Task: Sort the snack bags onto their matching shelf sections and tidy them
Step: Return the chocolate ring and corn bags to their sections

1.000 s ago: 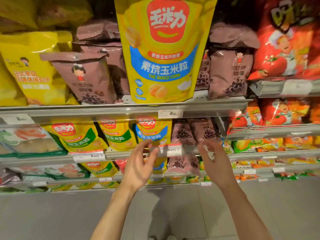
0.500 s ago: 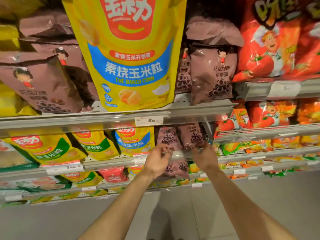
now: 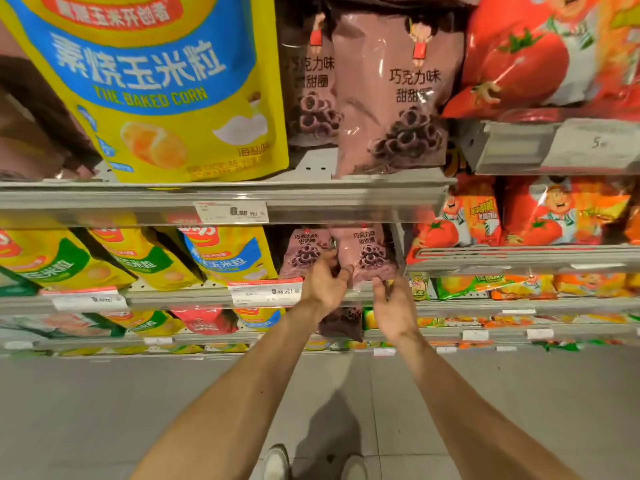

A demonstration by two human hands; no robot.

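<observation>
Both hands are now reaching deeper into the second shelf than a moment ago, and the big yellow corn bag [image 3: 162, 88] is looming larger at the upper left of the frame. The left hand [image 3: 323, 284] is curling its fingers [image 3: 329, 259] into the gap between two mauve chocolate-ring bags [image 3: 367, 254], touching the left one of the pair (whether it is truly gripping, I cannot tell). The right hand [image 3: 394, 308] is hovering just below and in front of the right-hand bag, its fingers [image 3: 379, 289] spread apart and bent, palm turned toward the left hand, closed on nothing.

These mauve bags are standing upright at the centre of the frame, behind the second shelf's rail [image 3: 194, 297], just right of a blue-banded yellow corn bag [image 3: 228, 254] and left of the tomato-print red bags [image 3: 453, 230]. Larger mauve bags [image 3: 391, 95] of the same print are sitting on the shelf above, at the upper centre. A price label [image 3: 265, 291] is clipped to the rail just left of the left hand. A dark mauve bag [image 3: 341, 322] is showing one shelf lower, between the two wrists.
</observation>
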